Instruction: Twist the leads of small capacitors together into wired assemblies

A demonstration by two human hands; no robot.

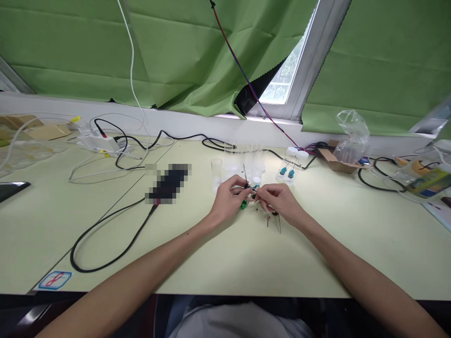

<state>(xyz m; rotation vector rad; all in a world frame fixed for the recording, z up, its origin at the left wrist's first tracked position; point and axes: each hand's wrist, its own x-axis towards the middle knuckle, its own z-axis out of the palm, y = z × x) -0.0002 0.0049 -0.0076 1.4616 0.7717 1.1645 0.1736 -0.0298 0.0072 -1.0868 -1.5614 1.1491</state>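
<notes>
Left hand (230, 197): thumb and fingertips clamped on a small dark part (247, 186), thin wire projecting upward. Right hand (280, 202): fingertips pinched on its other end; detail too small to resolve. Green piece (244, 204) just below the left fingertips. Thin metal wires (279, 224) below the right fingers, upper ends obscured by that hand. White cap (257, 180) just beyond the fingertips; clear tubes (243, 152) behind it, lower portions partly hidden by the hands. Clear cup (216, 171) beyond left knuckles. White-capped bottles (287, 176), blue-green pieces inside, beyond right fingers.
</notes>
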